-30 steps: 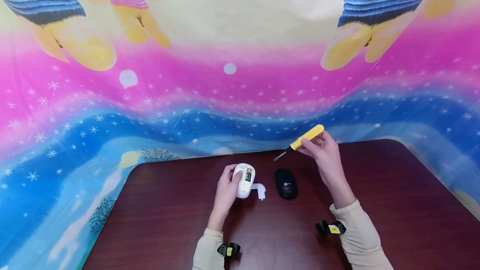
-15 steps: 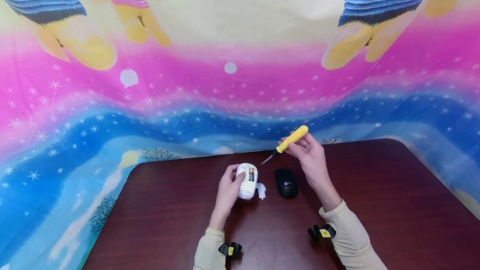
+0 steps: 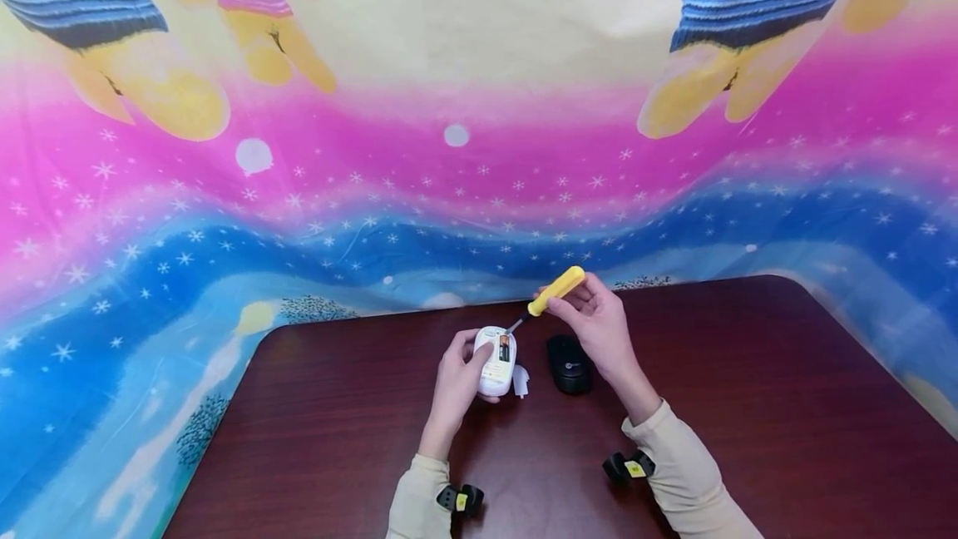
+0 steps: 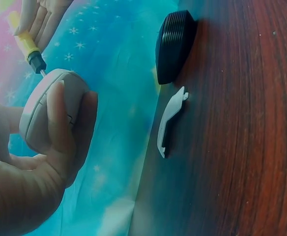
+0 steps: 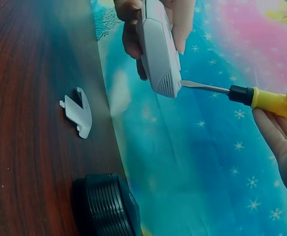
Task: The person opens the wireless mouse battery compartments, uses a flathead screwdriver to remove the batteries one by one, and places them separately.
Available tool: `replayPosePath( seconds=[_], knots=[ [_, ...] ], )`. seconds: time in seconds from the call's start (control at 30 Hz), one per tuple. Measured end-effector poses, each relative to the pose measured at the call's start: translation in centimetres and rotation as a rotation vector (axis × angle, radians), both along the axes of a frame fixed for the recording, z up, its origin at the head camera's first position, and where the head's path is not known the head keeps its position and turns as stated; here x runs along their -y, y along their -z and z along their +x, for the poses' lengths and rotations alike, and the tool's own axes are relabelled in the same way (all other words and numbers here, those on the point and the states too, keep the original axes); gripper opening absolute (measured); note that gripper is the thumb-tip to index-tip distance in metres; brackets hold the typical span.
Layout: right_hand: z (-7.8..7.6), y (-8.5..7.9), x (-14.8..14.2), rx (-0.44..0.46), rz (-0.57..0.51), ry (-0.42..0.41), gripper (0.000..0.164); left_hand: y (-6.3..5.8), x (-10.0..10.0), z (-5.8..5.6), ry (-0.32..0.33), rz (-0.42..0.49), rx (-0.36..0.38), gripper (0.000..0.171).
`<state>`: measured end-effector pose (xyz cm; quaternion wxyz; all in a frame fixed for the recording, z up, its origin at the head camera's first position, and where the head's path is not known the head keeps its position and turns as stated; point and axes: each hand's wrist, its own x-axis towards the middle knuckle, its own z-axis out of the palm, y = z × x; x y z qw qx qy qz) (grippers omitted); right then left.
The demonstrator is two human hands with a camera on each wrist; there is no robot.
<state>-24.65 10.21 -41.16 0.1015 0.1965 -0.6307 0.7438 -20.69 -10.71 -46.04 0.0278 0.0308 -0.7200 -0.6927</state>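
Observation:
My left hand (image 3: pixel 455 377) grips a white computer mouse (image 3: pixel 494 368), its underside turned up in the head view. A battery (image 3: pixel 504 348) sits in the mouse's uncovered compartment, and the left thumb lies beside it. My right hand (image 3: pixel 599 323) holds a yellow-handled flat screwdriver (image 3: pixel 557 290) by its handle. The screwdriver's blade tip (image 5: pixel 185 83) is right at the end of the mouse, near the battery's top end. In the left wrist view the fingers (image 4: pixel 60 123) wrap round the mouse's side, above the table.
A white battery cover (image 5: pixel 79 115) lies on the dark wooden table (image 3: pixel 337 422). Beside it stands a black computer mouse (image 3: pixel 569 364), close under my right hand. A printed cloth (image 3: pixel 449 190) hangs behind the table's far edge.
My right hand has moved left and slightly down with the screwdriver, bringing its tip to the white mouse. The left hand has shifted the mouse slightly right.

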Motion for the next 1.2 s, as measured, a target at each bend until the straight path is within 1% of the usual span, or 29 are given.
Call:
replayPosePath(
  seconds=[0.17, 0.3, 0.47, 0.53, 0.77, 0.93, 1.07, 1.2],
  knots=[
    [0.1, 0.1, 0.3, -0.026, 0.072, 0.030, 0.027, 0.0, -0.1, 0.1, -0.003, -0.015, -0.006, 0.036],
    [0.4, -0.2, 0.4, -0.049, 0.166, 0.050, 0.027, -0.1, -0.2, 0.0, -0.002, -0.043, -0.031, 0.034],
    [0.6, -0.3, 0.5, -0.063, 0.284, 0.038, 0.024, 0.1, -0.2, 0.1, -0.011, -0.073, -0.041, 0.033],
    [0.5, -0.1, 0.5, -0.060, 0.314, 0.033, 0.023, 0.1, -0.2, 0.1, -0.013, -0.074, -0.034, 0.033],
    [0.5, 0.2, 0.6, -0.022, 0.402, 0.036, 0.026, -0.1, -0.2, 0.2, -0.011, -0.074, -0.053, 0.036],
    [0.6, 0.4, 1.1, -0.006, 0.421, 0.017, 0.029, -0.3, 0.0, 0.3, -0.025, -0.083, -0.035, 0.035],
    [0.8, 0.6, 1.6, -0.009, 0.380, -0.022, 0.026, -0.3, 0.1, 0.3, -0.022, -0.085, -0.024, 0.035],
    [0.8, 1.0, 2.2, -0.019, 0.355, -0.060, 0.021, -0.3, 0.2, 0.2, -0.012, -0.091, -0.028, 0.035]
  ],
)
